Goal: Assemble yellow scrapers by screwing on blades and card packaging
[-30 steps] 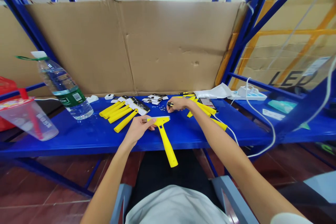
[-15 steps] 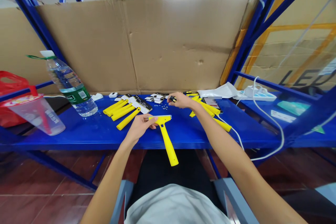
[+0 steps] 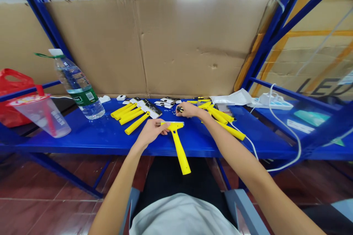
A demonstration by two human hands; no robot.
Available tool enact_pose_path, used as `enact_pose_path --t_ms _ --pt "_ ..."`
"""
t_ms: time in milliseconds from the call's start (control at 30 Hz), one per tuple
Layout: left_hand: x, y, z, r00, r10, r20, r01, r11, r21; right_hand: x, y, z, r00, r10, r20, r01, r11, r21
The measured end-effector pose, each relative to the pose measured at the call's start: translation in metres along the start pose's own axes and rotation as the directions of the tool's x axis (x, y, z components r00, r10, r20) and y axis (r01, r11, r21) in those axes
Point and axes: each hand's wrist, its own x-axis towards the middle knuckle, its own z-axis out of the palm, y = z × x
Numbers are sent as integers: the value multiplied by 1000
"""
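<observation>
My left hand pinches one end of the head of a yellow scraper, whose handle points toward me past the table's front edge. My right hand is closed around a small tool with a black and yellow handle, apparently a screwdriver. Its fingertips are low over the table, right beside several tiny screws; whether they touch one is too small to tell. To the left lie several yellow scrapers with black-and-white covers on their heads. More yellow scrapers are piled beyond my right forearm.
A water bottle and a plastic cup with a red straw stand at the left by a red bag. Black-and-white card pieces lie at the back. A white cable and power strip are at the right.
My right hand has come down closer to the tiny screws, still with the tool in it. My left hand keeps the scraper in nearly the same place. The view has shifted slightly.
</observation>
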Motion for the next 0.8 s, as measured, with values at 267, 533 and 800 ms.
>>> enact_pose_path --t_ms 267,533,800 --pt "0 -5 -2 1000 11 -1 -11 1000 -24 -18 1 -18 975 -34 219 23 998 53" --pt "1 -5 -2 1000 20 2 -20 1000 -19 -28 8 -34 944 5 331 -30 997 70" --pt "0 -3 -1 1000 18 13 -18 1000 0 -8 11 -17 994 -73 -81 74 997 11"
